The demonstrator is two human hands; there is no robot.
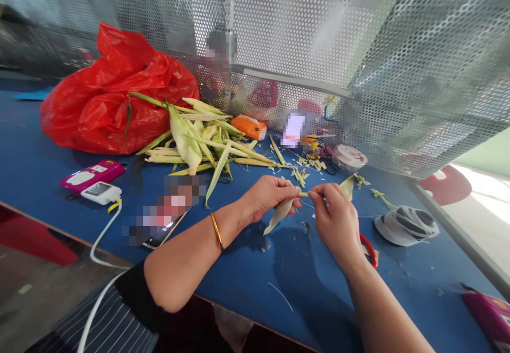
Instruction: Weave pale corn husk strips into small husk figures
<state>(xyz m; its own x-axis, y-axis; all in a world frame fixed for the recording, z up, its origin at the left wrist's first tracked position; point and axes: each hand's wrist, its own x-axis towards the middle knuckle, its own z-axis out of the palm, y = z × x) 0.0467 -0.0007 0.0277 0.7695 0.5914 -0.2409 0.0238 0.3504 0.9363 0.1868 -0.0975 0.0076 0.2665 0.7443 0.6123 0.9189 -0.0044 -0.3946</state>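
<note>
Over the blue table, my left hand (274, 194) is closed on a pale corn husk (278, 217), whose pointed end hangs below the fingers. From the right, my right hand (337, 215) pinches a narrow light-green end (305, 194) that runs between the two hands. A thin white thread seems to pass near the right fingers, but how it is held cannot be made out. A spool of white thread (408, 225) lies to the right. Behind my right hand is another pale husk piece (348, 185), and a red scissor handle (368, 250) shows partly beneath my forearm.
A red plastic bag (115, 98) and a heap of husks (199, 140) lie at back left. Nearby are an orange packet (249, 127), a phone (167, 230), a purple box (92, 175) and a roll of white tape (350, 157). Perforated metal panels (295, 34) border the back.
</note>
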